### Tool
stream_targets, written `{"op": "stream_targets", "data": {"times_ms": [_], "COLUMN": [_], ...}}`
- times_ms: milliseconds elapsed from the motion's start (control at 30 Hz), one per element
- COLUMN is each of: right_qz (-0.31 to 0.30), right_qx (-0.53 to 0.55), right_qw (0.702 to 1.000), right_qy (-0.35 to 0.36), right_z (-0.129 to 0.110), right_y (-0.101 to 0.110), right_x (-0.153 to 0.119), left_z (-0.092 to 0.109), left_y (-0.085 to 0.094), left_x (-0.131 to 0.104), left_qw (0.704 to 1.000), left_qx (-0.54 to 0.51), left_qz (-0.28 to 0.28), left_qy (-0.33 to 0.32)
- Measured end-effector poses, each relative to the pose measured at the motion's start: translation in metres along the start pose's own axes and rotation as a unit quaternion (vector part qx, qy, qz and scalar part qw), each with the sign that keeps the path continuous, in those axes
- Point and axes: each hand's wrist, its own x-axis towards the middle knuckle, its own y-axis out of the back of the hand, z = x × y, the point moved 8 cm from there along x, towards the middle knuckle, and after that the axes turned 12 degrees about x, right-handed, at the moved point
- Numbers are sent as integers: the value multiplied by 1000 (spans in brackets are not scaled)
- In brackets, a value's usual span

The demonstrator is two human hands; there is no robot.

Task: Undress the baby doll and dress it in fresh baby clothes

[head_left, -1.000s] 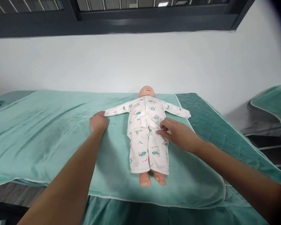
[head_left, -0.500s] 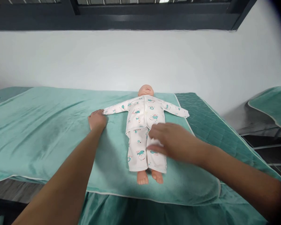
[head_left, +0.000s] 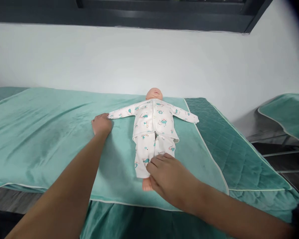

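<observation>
A baby doll [head_left: 154,94] lies on its back in a white, teal-patterned long-sleeved top [head_left: 153,116] and matching trousers [head_left: 144,156], arms stretched out sideways. At the end of the sleeve on the left, my left hand [head_left: 101,124] is closed on the cuff, its fingertips partly hidden. My right hand [head_left: 173,177] has its fingers curled over the lower trouser leg on the right and covers the foot there. The doll's other foot [head_left: 147,184] shows below its hem.
A light green velvety blanket [head_left: 52,139] lies under the doll, over a darker quilted cover [head_left: 226,152]. Behind rises a white wall [head_left: 102,59] with a dark frame [head_left: 139,15] above. Another green-covered surface [head_left: 289,113] and metal bars [head_left: 286,152] are at the right.
My right hand has moved down from above the trousers' thigh area to the lower leg, covering that foot. My left hand stays at the sleeve end. The view has shifted slightly.
</observation>
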Motion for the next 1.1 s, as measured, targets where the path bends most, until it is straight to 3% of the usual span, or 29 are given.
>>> {"op": "stream_targets", "data": {"times_ms": [100, 200, 300, 433, 567, 633, 800, 900, 1100], "right_qz": [21, 11, 19, 31, 50, 67, 113, 119, 59], "right_qx": [92, 102, 77, -28, -57, -39, 90, 101, 54], "right_qw": [996, 995, 996, 995, 992, 992, 988, 987, 995], "right_qy": [-8, 1, -32, -92, -105, -102, -63, -27, -65], "right_z": [-5, -6, 11, 40, 49, 49, 30, 18, 36], "right_y": [16, 22, 23, 5, -19, -19, 12, 19, -15], "right_x": [-8, -18, -31, -51, -56, -56, -64, -71, -77], "left_z": [0, -1, -1, -1, 0, 0, 0, 0, -1], "left_y": [-1, -2, -2, -1, 0, 0, -1, -1, -4], "left_x": [0, 1, 1, 1, 1, 1, 2, 2, 4], "left_qw": [1000, 1000, 1000, 1000, 1000, 1000, 1000, 1000, 1000], "left_qx": [0, 2, 4, 4, 7, 9, 14, 17, 25], "left_qz": [1, 1, 1, 5, 4, 4, 7, 8, 9], "left_qy": [1, 1, 0, -1, -3, -1, -2, -1, 4]}}
